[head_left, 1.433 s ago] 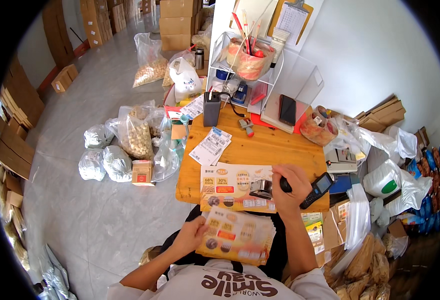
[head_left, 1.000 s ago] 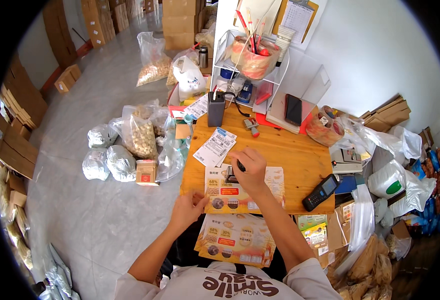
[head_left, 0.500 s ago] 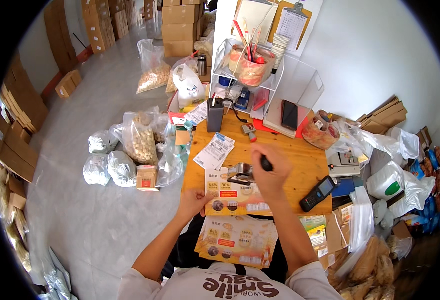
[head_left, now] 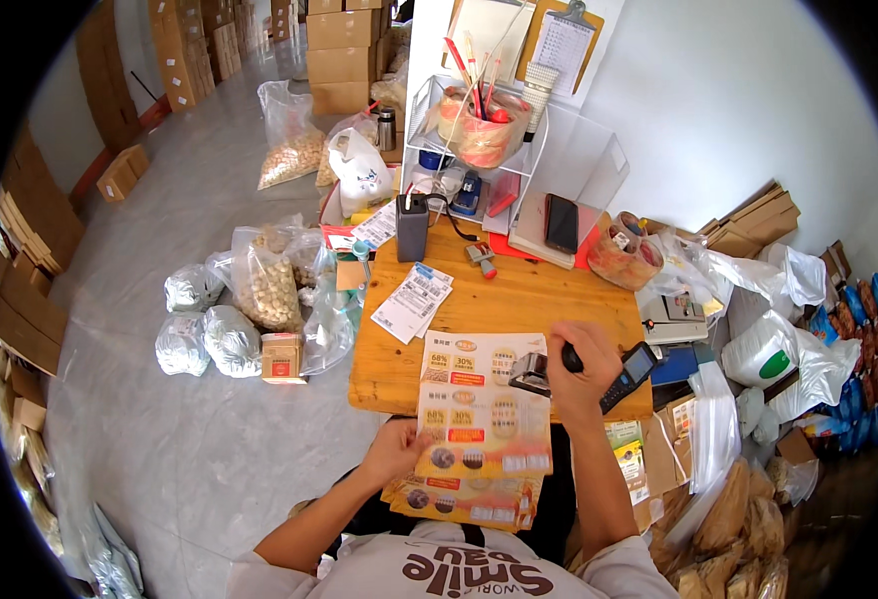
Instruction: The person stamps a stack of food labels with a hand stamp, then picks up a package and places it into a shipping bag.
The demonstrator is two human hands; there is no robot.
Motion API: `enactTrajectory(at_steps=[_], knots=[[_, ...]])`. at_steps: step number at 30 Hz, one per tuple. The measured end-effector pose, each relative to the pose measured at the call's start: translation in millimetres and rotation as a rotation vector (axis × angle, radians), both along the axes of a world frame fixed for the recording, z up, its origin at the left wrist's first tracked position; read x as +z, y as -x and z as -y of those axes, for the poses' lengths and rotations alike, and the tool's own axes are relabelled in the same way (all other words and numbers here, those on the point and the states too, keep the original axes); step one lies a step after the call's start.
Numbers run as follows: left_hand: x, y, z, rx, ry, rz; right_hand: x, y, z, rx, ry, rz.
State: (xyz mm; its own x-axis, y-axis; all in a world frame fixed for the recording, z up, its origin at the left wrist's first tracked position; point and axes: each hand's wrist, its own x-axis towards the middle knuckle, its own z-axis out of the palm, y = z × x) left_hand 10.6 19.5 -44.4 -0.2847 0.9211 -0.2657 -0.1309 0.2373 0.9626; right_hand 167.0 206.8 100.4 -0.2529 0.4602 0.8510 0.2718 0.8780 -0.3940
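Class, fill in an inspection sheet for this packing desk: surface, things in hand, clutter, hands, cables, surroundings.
Surface: wooden table, mostly covered toward the back.
Things in hand: printed leaflet overhanging the front edge; more leaflets below it; black stamp-like tool.
Clutter: label slips, phone, handheld scanner, wire rack.
Hands: left hand holds the leaflet's edge; right hand has its grip on the tool.
Cables: nothing seen clearly.
Surroundings: plastic bags on the floor, cardboard boxes behind.
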Motion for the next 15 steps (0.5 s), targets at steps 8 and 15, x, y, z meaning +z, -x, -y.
enactTrajectory(at_steps=[8,15], knots=[[52,2,26,-0.482,0.3,-0.849,-40,45,-23,0.104,0.033,0.076],[54,45,-32,-0.018,0.072,-1.008,-62,74,-25,0.131,0.008,0.108]])
